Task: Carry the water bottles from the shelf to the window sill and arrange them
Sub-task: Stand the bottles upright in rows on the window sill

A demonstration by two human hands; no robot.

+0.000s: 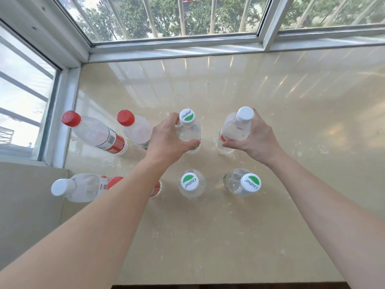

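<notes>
Nearest me, my left forearm and right forearm stretch out over the window sill, a wide glossy slab. Eight water bottles sit on it in two rows. My left hand is wrapped round the green-capped bottle in the far row, and my right hand grasps the white-capped bottle beside it. I cannot tell whether their bases have touched down. My worry is the near row. The left forearm passes right over a half-hidden bottle, and the near green-capped bottle stands just below my wrist. A careless pull back could knock either into its neighbours, and the slick sill would let them skid.
</notes>
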